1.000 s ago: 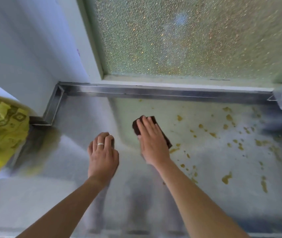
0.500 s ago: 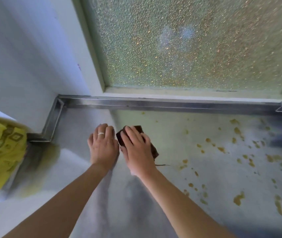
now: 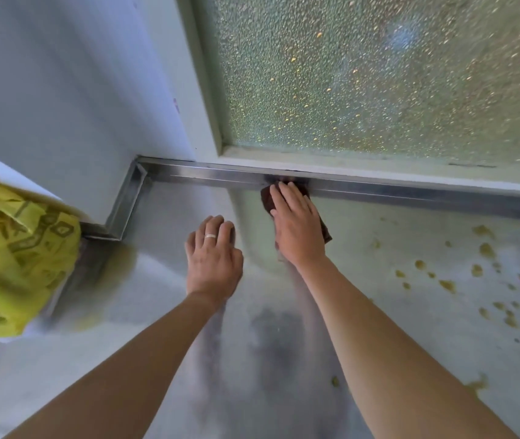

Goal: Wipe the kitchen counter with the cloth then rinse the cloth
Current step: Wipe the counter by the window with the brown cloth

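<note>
A brushed stainless-steel counter [image 3: 410, 312] with a dull, smeared sheen, flecked with yellowish spots [image 3: 448, 285]. Its raised metal back rim [image 3: 410, 193] is shinier. A dark brown, matt cloth [image 3: 266, 201]. Pebbled, rough-textured frosted window glass [image 3: 379, 74]. A crinkled, glossy yellow plastic bag [image 3: 15, 255].

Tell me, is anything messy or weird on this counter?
Yes. Yellowish-brown splatters dot the steel counter to the right of the hands, not wiped yet. The right hand presses the dark cloth by the back rim, away from them.
</note>
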A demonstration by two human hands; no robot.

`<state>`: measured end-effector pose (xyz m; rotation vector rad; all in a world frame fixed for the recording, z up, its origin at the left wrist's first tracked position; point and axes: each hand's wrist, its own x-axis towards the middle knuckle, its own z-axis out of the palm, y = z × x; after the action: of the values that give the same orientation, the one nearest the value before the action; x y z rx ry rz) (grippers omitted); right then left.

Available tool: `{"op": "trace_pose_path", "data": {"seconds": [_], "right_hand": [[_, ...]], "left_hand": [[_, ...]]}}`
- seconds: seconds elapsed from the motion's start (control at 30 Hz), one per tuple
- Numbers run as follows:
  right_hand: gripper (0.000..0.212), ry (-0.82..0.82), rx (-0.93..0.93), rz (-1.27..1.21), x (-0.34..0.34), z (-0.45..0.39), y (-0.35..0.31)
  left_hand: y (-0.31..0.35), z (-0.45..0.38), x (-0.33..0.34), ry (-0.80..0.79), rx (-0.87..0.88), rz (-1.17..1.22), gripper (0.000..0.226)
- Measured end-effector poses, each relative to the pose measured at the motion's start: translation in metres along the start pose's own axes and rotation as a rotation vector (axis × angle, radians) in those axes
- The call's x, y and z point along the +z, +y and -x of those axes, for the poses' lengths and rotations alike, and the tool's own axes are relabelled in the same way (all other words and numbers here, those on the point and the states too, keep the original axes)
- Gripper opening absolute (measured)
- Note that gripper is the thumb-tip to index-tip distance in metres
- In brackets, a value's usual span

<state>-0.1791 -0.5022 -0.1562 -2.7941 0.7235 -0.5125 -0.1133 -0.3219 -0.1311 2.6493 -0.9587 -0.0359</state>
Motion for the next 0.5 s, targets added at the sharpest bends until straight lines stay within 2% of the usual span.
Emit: {"op": "trace_pose_path", "data": {"seconds": [0.2,0.33,0.43,0.5], "right_hand": [[0.046,-0.012,0.233,0.020,-0.037,0.041,0.065],[0.048,0.035,0.516,0.036,-0.080,0.089,0.106],[0.037,0.201,0.710,-0.079,-0.108,0.121,0.115],[0.035,0.288,0.660,-0.131,-0.124,0.137,0.091]], "left_hand": [[0.001,0.003,-0.001,0.021,0.001,0.021,0.030],[0.001,0.005,0.000,0.022,0.005,0.017,0.028],[0.008,0.011,-0.003,0.001,0.000,-0.005,0.033],[0.021,0.026,-0.006,0.013,0.017,0.009,0.034]]}}
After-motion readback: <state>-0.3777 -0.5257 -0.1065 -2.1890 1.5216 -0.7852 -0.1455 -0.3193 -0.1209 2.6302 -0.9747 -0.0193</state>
